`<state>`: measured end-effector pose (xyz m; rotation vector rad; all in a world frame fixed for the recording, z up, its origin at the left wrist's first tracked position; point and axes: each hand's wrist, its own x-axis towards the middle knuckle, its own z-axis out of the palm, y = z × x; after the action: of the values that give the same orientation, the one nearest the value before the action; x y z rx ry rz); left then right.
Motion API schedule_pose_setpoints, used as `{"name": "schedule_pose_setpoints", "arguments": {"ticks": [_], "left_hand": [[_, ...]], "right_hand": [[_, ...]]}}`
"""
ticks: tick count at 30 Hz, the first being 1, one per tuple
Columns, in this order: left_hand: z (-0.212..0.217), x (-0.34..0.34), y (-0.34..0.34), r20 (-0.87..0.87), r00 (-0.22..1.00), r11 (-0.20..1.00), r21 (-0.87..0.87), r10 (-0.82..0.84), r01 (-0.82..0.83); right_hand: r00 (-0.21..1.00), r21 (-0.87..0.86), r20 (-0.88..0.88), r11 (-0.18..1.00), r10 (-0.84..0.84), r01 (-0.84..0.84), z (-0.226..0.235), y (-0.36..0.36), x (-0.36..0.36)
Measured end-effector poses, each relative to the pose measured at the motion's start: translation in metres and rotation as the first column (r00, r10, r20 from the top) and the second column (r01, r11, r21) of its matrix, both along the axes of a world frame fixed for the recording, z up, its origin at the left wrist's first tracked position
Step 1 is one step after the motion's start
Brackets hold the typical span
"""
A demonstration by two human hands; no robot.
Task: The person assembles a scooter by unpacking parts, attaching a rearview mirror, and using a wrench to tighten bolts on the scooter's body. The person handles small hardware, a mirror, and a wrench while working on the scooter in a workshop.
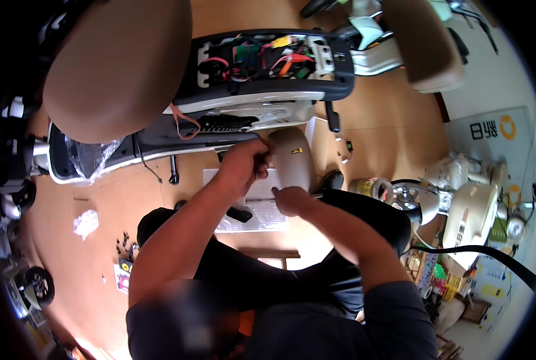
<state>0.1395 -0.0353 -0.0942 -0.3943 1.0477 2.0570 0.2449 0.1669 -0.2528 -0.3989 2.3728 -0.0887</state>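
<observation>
My left hand (pixel 244 167) is raised in front of the scooter with its fingers curled together. Whatever it may hold is hidden. A little lower and to the right, my right hand (pixel 292 201) is closed, its thumb side toward the left hand; I cannot make out anything in it. Just beyond both hands is a small brown padded seat (pixel 293 171) with a yellow tag on it. Below them lies a white sheet of packing material (pixel 262 223). The electric scooter (pixel 274 90) lies across the view, its top compartment open on a tangle of coloured wires (pixel 280 57).
A large brown seat (pixel 121 66) looms at the upper left, another brown pad (pixel 424 48) at the upper right. Crumpled clear plastic (pixel 86 223) and small dark parts (pixel 124 243) lie on the floor. A tub (pixel 370 188) and a cream scooter (pixel 469 219) stand at the right.
</observation>
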Motion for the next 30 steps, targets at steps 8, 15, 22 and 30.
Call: {"name": "schedule_pose_setpoints", "arguments": {"ticks": [8,15,22,30], "left_hand": [[0.026,0.01,-0.018,-0.013,0.971,0.946,0.227,0.241,-0.232],[0.034,0.032,-0.04,-0.078,0.964,0.963,0.121,0.253,-0.242],[0.02,0.034,-0.051,-0.112,0.975,0.982,0.03,0.191,-0.189],[0.02,0.026,-0.033,-0.124,0.988,0.996,-0.009,0.089,-0.091]], "right_hand": [[0.843,0.026,-0.538,0.999,-0.015,0.034,0.321,0.045,-0.051],[0.575,-0.201,-0.795,0.978,-0.192,0.049,0.44,0.04,-0.13],[0.732,0.224,-0.682,0.949,-0.008,0.22,0.448,0.005,-0.194],[0.818,0.401,-0.56,0.907,0.135,0.125,0.436,0.009,-0.219]]}}
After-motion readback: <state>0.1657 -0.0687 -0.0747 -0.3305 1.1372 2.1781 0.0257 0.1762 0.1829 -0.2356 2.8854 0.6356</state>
